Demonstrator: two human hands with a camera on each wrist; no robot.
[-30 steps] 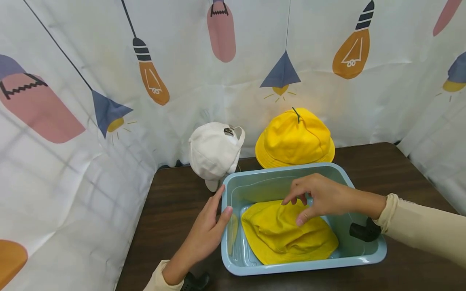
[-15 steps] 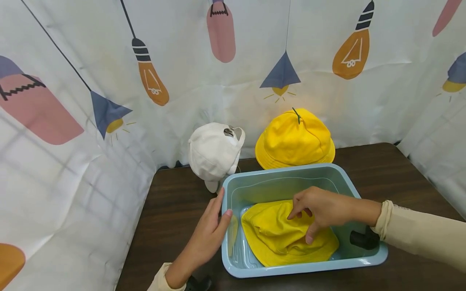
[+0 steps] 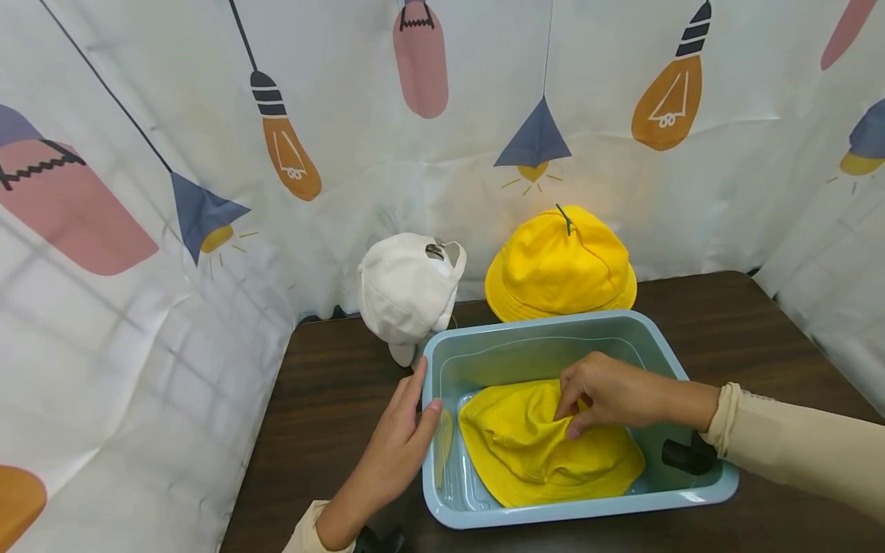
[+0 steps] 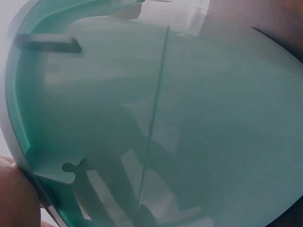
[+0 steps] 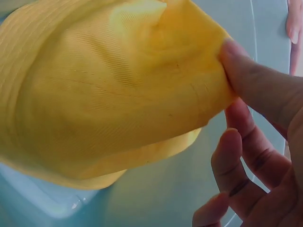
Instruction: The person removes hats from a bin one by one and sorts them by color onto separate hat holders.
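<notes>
A yellow bucket hat [image 3: 518, 453] lies crumpled inside a light-blue plastic basin [image 3: 581, 513]. My right hand [image 3: 611, 392] reaches into the basin and pinches the hat's crown between thumb and index finger. In the right wrist view, the pinched fabric of the hat [image 5: 118, 94] stretches toward my fingers, and the other fingers of my right hand [image 5: 255, 156] curl loosely below it. Outside the basin's left wall, my left hand [image 3: 390, 449] has extended fingers touching the rim. The left wrist view is mostly filled by the basin's outer wall [image 4: 213, 109].
Behind the basin sit a white cap [image 3: 408, 284] and another yellow bucket hat [image 3: 560, 269] with a small green stem on top. They stand at the back of a dark wooden table [image 3: 325, 399]. White printed curtains [image 3: 429, 192] hang behind and along the sides.
My right hand has moved down into the basin, and its thumb and index finger have closed on the yellow hat's crown. My left hand stays at the rim, nearly still.
</notes>
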